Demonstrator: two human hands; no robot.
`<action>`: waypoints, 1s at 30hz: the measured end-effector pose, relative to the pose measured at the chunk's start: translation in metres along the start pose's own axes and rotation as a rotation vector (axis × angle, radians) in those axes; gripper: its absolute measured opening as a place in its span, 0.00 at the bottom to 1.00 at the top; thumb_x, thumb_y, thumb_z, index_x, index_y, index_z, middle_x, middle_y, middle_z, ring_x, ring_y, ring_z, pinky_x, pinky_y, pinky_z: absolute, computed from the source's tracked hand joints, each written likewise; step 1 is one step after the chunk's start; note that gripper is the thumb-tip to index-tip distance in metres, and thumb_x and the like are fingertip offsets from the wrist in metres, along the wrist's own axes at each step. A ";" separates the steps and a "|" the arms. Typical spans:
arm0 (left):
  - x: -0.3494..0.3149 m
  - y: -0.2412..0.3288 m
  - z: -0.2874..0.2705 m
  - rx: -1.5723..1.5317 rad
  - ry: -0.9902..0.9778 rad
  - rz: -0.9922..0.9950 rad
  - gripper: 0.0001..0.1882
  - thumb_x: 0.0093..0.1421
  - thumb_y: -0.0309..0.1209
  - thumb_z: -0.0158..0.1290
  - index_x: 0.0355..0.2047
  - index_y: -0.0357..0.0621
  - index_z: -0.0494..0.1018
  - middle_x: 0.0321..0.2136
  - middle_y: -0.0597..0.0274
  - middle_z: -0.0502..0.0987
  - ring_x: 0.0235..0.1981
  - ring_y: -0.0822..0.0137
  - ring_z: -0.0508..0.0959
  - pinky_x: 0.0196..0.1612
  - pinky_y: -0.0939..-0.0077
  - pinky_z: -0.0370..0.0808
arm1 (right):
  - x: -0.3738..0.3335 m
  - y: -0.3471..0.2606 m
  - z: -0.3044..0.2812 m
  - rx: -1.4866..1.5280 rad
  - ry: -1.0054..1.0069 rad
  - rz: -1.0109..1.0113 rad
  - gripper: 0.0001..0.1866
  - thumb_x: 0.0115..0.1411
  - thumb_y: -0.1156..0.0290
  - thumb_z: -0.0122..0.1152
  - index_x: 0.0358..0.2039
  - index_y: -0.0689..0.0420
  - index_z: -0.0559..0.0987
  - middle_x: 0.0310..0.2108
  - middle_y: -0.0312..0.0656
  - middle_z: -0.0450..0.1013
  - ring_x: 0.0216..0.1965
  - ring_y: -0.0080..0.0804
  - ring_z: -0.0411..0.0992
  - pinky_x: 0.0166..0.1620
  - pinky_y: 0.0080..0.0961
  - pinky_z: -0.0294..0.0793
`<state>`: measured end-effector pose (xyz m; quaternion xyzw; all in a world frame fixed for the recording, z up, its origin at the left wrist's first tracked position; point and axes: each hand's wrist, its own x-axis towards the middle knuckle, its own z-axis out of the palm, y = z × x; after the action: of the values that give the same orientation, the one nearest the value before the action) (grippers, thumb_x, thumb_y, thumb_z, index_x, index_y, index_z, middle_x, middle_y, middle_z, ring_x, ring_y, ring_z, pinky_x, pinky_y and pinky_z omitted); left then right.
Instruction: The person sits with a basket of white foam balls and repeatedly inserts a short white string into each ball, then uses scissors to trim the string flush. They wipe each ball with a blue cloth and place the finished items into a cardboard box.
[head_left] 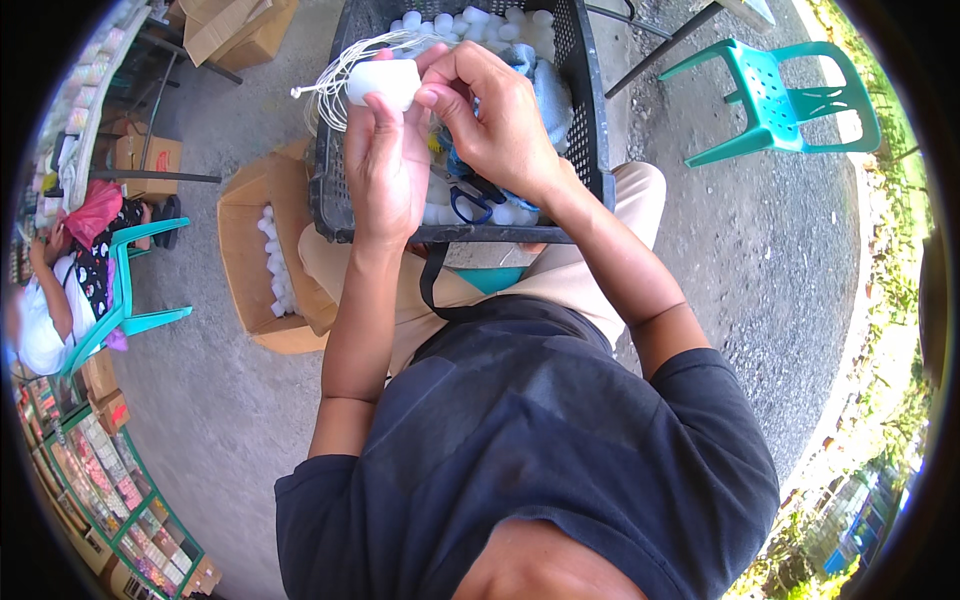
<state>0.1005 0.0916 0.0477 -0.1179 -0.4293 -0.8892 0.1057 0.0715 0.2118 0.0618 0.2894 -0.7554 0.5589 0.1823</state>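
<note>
- Left hand (385, 165) is up over the near-left corner of the black crate (330, 180), fingers wrapped shut around a small white oval piece (383, 82) held at its fingertips.
- That white piece lies sideways, long axis running left to right, sticking out above the thumb.
- Right hand (495, 115) comes in from the right, just beside the piece, thumb and forefinger pinched together at its right end; whether they grip string or the piece itself, I cannot tell.
- A bundle of white string (335, 75) loops off the piece's left end, away from the right hand.
- Below the hands, inside the crate: more white pieces (470, 22), a blue cloth (550, 90), blue-handled scissors (472, 203).
- Open cardboard box (250, 270) sits left of the crate.
</note>
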 end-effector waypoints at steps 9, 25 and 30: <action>-0.020 0.025 -0.057 0.161 -0.043 -0.250 0.25 0.63 0.35 0.52 0.57 0.39 0.61 0.48 0.45 0.73 0.41 0.66 0.76 0.49 0.73 0.72 | -0.062 0.074 0.006 -0.290 -0.599 0.325 0.10 0.58 0.68 0.55 0.35 0.61 0.76 0.28 0.48 0.77 0.29 0.43 0.78 0.31 0.33 0.74; -0.032 0.006 -0.069 0.624 0.030 -0.074 0.27 0.61 0.40 0.56 0.54 0.32 0.66 0.38 0.62 0.74 0.35 0.79 0.70 0.36 0.85 0.69 | -0.002 0.012 -0.069 0.595 -0.453 0.632 0.40 0.50 0.63 0.72 0.60 0.63 0.64 0.36 0.42 0.75 0.36 0.27 0.75 0.45 0.21 0.72; -0.028 -0.001 -0.051 0.642 -0.049 -0.125 0.27 0.62 0.41 0.55 0.54 0.32 0.65 0.38 0.63 0.75 0.34 0.79 0.71 0.37 0.85 0.69 | 0.016 -0.022 -0.052 0.542 0.036 0.122 0.28 0.51 0.69 0.72 0.49 0.61 0.68 0.38 0.46 0.76 0.41 0.32 0.76 0.47 0.29 0.75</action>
<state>0.1208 0.0545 0.0079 -0.0733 -0.6964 -0.7102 0.0724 0.0711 0.2525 0.1041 0.2716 -0.5912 0.7555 0.0773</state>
